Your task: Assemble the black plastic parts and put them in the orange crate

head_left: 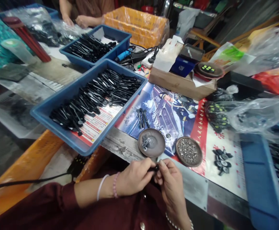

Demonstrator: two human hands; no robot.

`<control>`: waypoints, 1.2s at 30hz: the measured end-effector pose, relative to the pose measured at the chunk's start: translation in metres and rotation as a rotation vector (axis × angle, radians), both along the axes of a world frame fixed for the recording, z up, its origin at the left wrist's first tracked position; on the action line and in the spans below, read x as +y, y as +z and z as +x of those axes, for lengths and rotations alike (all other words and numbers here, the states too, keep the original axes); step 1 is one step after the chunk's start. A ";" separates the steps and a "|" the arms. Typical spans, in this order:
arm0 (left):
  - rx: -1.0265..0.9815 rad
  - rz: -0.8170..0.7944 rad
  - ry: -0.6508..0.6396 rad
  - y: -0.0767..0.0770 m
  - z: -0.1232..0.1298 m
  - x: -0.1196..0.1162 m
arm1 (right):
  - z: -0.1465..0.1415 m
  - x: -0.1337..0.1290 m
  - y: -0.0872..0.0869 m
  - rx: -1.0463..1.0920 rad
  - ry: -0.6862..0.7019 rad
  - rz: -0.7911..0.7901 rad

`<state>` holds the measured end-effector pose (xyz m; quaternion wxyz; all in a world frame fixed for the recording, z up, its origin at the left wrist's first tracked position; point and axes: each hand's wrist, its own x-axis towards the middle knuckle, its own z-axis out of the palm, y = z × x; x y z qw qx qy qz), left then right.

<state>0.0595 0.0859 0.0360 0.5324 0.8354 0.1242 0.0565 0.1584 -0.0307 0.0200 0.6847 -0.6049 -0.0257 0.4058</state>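
Observation:
My left hand [138,175] and my right hand [171,180] meet at the table's near edge, pinching a small black part [153,168] between them. Fingers cover most of that part. Just beyond them is a brown bowl [157,145] with small dark pieces in it. To its right, a round dish [189,151] holds many small metal pieces. Three slim black parts [142,118] lie on the poster behind the bowl. A pile of black round-headed parts [222,161] lies farther right.
A blue tray [40,111] of black strips stands at the left, another blue tray [127,40] behind it. A cardboard box [175,83] stands at the back. Plastic bags [256,115] and a blue bin [261,179] are at the right. Another person's hands [78,21] work across the table.

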 end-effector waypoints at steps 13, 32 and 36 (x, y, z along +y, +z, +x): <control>0.089 -0.973 0.186 0.003 0.007 0.001 | 0.127 0.032 0.014 -1.591 0.652 -0.796; -0.057 -0.962 0.346 0.002 0.014 0.005 | 0.034 0.001 0.035 -0.891 0.310 -0.073; -0.056 -0.979 0.313 0.004 0.016 0.000 | 0.019 -0.002 0.034 -0.767 0.102 -0.103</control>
